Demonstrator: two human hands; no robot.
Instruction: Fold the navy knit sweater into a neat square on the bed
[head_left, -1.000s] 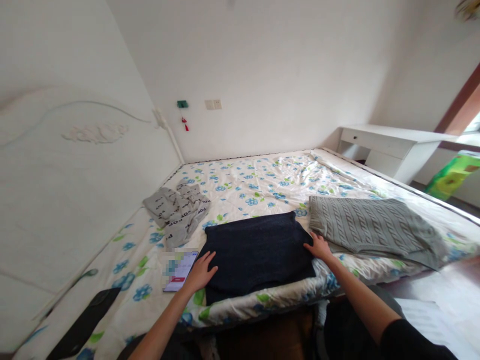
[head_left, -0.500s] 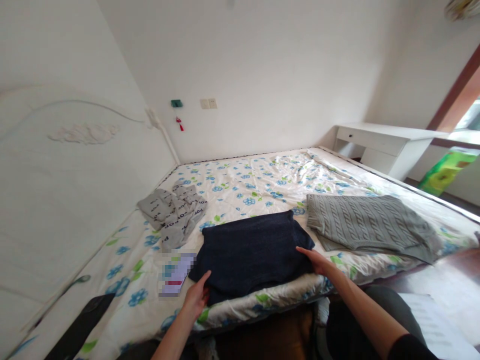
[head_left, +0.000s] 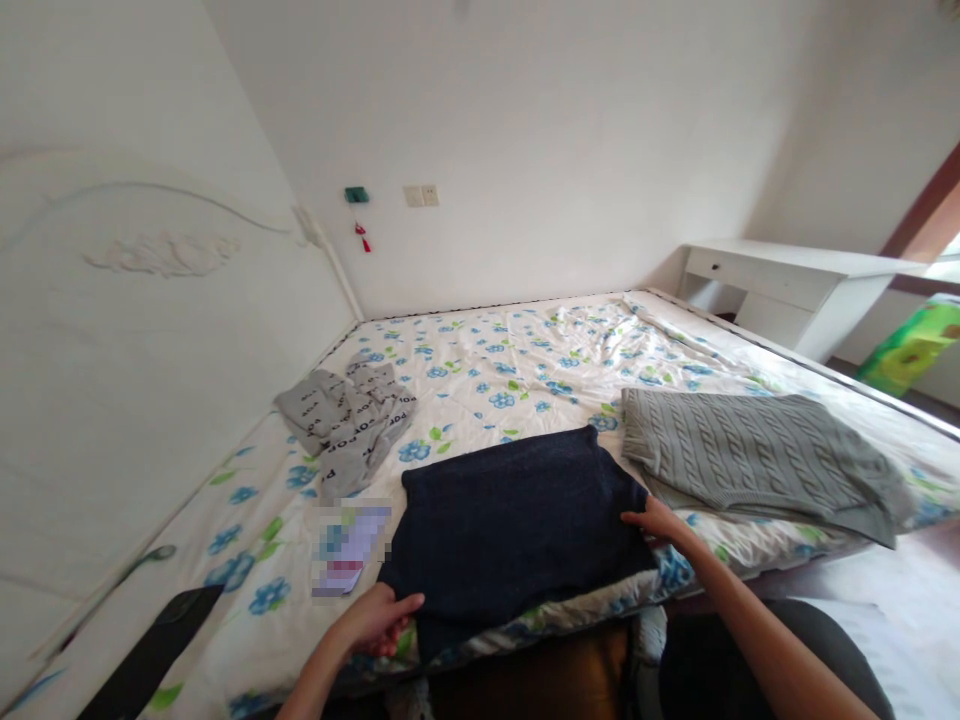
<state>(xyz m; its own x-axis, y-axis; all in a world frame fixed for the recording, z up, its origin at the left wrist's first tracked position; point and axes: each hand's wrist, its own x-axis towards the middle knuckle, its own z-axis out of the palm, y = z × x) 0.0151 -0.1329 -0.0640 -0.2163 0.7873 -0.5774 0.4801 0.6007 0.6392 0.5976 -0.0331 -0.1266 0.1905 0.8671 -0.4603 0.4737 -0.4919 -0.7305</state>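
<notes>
A navy top [head_left: 517, 530] lies spread flat near the front edge of the bed, its lower edge hanging slightly over. My left hand [head_left: 379, 615] is closed at its lower left corner, thumb over the cloth and fingers curled below. On the opposite side, my right hand [head_left: 661, 524] pinches the right edge between thumb and fingers. To the right of that hand lies a grey cable-knit sweater [head_left: 757, 455], folded flat. Beyond my left hand are a crumpled grey garment with black lettering [head_left: 349, 425] and a flat, pixelated purplish item [head_left: 352, 550].
White flowered bedding [head_left: 495, 370] covers the bed. A carved white headboard [head_left: 157, 330] stands at the left, with a long black object [head_left: 154, 650] near it. At the far right are a white desk [head_left: 780, 280] and a green-yellow package [head_left: 911, 345].
Both hands have moved slightly toward me and apart, the left down and left, the right to the right. The navy top's near edge and right side have been drawn outward.
</notes>
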